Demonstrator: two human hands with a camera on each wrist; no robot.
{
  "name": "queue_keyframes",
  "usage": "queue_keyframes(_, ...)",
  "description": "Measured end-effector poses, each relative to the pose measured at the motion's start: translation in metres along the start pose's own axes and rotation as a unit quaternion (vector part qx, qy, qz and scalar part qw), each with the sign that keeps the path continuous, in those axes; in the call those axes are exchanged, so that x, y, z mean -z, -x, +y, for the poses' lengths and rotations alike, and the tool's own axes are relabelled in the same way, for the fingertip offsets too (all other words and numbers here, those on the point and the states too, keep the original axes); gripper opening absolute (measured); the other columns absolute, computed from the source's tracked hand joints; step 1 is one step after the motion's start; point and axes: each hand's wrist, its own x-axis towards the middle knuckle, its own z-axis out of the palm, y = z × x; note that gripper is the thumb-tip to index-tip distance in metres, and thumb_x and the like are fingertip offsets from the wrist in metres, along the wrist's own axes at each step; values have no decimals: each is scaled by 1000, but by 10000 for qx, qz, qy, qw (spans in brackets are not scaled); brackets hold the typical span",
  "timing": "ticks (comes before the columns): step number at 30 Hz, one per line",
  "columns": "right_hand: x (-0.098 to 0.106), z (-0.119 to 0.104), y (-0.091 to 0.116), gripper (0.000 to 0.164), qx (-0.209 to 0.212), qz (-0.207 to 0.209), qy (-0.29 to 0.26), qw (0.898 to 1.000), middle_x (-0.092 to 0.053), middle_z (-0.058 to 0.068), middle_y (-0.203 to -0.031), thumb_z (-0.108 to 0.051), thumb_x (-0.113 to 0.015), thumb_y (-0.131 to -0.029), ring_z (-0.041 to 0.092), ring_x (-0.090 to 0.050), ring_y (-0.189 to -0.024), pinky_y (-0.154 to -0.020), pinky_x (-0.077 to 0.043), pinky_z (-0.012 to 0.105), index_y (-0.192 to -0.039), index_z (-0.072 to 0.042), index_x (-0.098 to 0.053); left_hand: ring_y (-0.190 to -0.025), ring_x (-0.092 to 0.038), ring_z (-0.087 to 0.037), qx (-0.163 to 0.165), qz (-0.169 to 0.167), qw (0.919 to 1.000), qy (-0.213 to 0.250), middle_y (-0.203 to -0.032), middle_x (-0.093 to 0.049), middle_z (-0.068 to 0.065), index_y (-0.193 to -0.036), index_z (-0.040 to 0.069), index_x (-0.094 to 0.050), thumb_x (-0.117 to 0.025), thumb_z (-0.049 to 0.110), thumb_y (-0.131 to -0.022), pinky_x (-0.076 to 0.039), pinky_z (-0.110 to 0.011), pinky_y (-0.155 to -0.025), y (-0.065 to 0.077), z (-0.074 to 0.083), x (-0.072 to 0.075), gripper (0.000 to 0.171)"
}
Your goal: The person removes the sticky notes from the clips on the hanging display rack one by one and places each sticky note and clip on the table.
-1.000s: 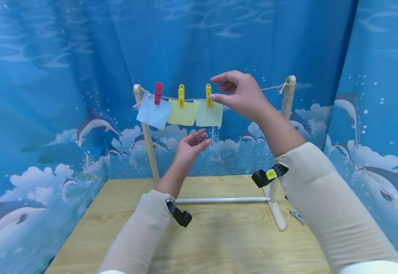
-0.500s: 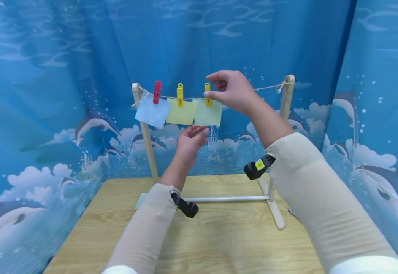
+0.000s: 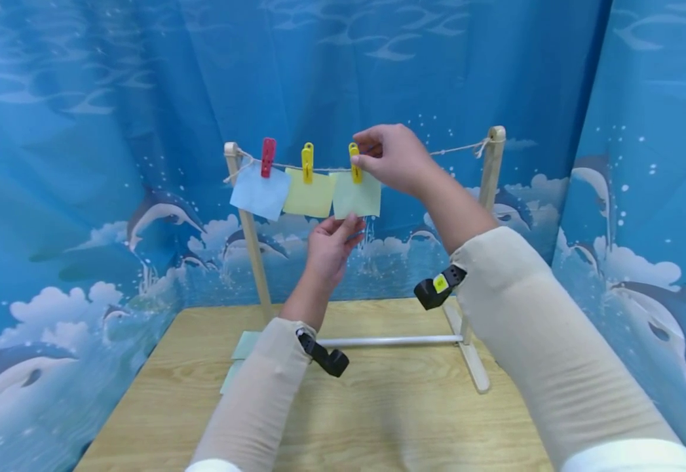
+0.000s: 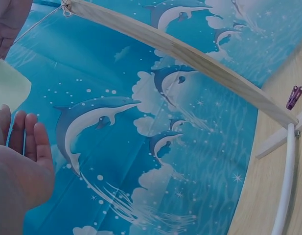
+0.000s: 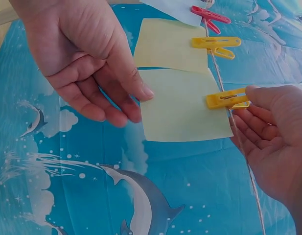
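A pale green paper square (image 3: 359,198) hangs from a string (image 3: 453,151), fixed by a yellow clothespin (image 5: 218,100). My right hand (image 3: 398,158) pinches the clothespin's upper end between thumb and fingers. Below, my left hand (image 3: 326,250) holds the paper's lower edge, thumb in front and fingers partly behind, as the right wrist view shows. To the left hang a yellow paper square (image 3: 310,198) under another yellow clothespin (image 3: 307,160) and a light blue one (image 3: 260,193) under a red clothespin (image 3: 268,157).
Wooden posts (image 3: 255,252) carry the string at both ends, with a white rod (image 3: 392,341) low between them. Green papers (image 3: 245,345) lie on the wooden table (image 3: 390,413), partly behind the left sleeve. A purple clothespin (image 4: 294,97) lies near the right foot.
My left hand has risen to the green paper's lower edge and taken hold of it. My right hand has shifted slightly left, its thumb and fingers closing on the yellow clothespin.
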Motion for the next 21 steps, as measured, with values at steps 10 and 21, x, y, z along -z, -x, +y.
queue_keyframes(10,-1,6,6,31,255,264,-307,9989,-61,8,-112,-17,-63,-96,19,-57,-101,-90,-52,29,-123,-3,-61,-101,-67,-22,-50,69,9992,390,-108,-68,-13,-113,5,-68,-67,19,-92,-53,-36,-94,2,-1,5,25)
queue_keyframes(21,-2,11,11,18,477,1311,-634,9882,-66,5,-100,-18,-66,-94,13,-60,-87,-80,-55,23,-105,-4,-70,-92,-69,-23,-106,71,9996,238,-95,-70,-10,-101,4,-71,-67,16,-92,-51,-42,-96,5,-1,8,15)
